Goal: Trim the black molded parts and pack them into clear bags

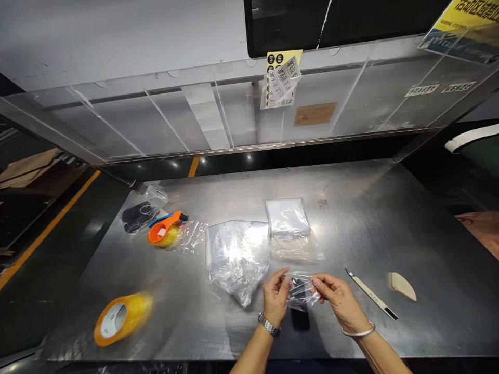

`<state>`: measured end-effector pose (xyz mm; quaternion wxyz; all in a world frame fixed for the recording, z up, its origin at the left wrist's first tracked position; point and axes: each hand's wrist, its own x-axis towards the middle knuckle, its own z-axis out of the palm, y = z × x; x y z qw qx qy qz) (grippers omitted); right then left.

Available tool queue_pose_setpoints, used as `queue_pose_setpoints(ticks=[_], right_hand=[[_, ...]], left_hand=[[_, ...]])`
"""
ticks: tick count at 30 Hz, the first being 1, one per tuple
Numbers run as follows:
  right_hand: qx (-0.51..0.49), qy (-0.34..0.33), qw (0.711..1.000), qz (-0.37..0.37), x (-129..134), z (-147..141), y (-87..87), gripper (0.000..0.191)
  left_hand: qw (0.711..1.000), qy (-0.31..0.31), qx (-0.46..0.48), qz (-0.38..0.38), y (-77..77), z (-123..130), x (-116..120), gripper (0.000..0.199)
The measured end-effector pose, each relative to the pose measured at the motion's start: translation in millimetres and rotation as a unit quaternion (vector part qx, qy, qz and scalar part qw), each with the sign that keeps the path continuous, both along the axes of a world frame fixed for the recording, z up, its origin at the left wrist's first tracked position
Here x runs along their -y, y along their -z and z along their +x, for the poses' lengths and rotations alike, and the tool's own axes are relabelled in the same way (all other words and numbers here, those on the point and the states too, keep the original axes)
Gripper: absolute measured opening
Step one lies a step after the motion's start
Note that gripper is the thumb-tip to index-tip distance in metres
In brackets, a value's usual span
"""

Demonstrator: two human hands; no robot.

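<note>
My left hand (277,296) pinches one side of a small clear plastic bag (306,298) near the front of the metal table. On the bag's other side, my right hand (337,296) has thumb and fingers closed on the film. A dark item (298,289) shows through the plastic; its kind I cannot make out. Just beyond my hands lies a stack of clear bags (288,218). To the left of them is a larger crumpled clear plastic bag (238,257). A pale-handled knife marked A26 (372,294) rests right of my right hand.
A yellow tape roll (117,319) stands at the front left of the metal table (175,311). Farther back are an orange tape dispenser (167,228) and a bagged black item (137,216). A beige curved piece (403,286) lies at the right. A clear panel (331,78) hangs over the back edge.
</note>
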<state>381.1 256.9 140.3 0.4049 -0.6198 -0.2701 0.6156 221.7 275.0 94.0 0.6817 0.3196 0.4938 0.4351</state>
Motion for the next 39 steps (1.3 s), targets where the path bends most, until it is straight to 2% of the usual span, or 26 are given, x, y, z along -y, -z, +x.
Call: queue_pose_setpoints(ticks=[2, 5, 9, 11, 14, 16, 21, 24, 27, 29, 31, 34, 39], right_hand=[[-0.006, 0.017, 1.000, 0.006, -0.5, 5.7, 2.7, 0.040], [-0.033, 0.037, 0.999, 0.018, -1.3, 9.8, 6.7, 0.050], [-0.101, 0.027, 0.994, 0.016, 6.9, -0.5, 15.0, 0.072], [-0.126, -0.001, 0.992, -0.011, 15.1, -9.1, 20.6, 0.065], [-0.139, -0.014, 0.989, -0.041, 25.0, -17.8, 29.9, 0.039], [-0.136, -0.005, 0.990, -0.047, 26.9, -18.9, 36.9, 0.037], [-0.078, -0.013, 0.996, -0.032, 20.4, -12.9, 58.2, 0.036], [-0.016, -0.029, 0.999, 0.002, 17.6, -7.6, 67.2, 0.037], [0.048, -0.047, 0.997, 0.033, 19.0, -5.0, 66.5, 0.037], [0.088, -0.066, 0.993, 0.047, 21.4, -6.5, 61.3, 0.036], [0.122, -0.092, 0.987, 0.058, 23.4, -10.1, 54.9, 0.034], [0.162, -0.136, 0.975, 0.066, 23.2, -14.5, 48.6, 0.030], [0.158, -0.237, 0.957, 0.061, 13.8, -5.6, 51.3, 0.032]], left_hand=[[0.998, 0.020, 0.030, -0.044, -0.1, 4.2, 0.1, 0.053], [0.990, 0.046, 0.079, -0.107, 0.2, 10.9, 0.9, 0.045], [0.980, -0.045, 0.139, -0.136, -1.8, 21.5, 2.8, 0.039], [0.972, -0.092, 0.163, -0.145, -3.6, 26.1, 3.7, 0.040], [0.961, -0.142, 0.182, -0.150, -5.1, 30.5, 4.8, 0.042], [0.957, -0.167, 0.185, -0.151, -3.7, 32.7, 5.3, 0.043], [0.959, -0.189, 0.139, -0.159, 8.2, 38.1, 10.2, 0.041], [0.964, -0.206, 0.053, -0.159, 12.1, 35.2, 20.4, 0.045], [0.965, -0.227, -0.050, -0.119, 7.3, 27.3, 33.8, 0.055], [0.975, -0.191, -0.077, -0.083, 2.1, 24.5, 40.2, 0.044], [0.988, -0.119, -0.066, -0.067, -0.9, 26.1, 42.5, 0.034], [0.996, -0.036, -0.038, -0.069, 2.1, 32.0, 40.6, 0.039], [0.995, -0.013, -0.080, -0.055, 18.4, 28.4, 38.6, 0.040]])
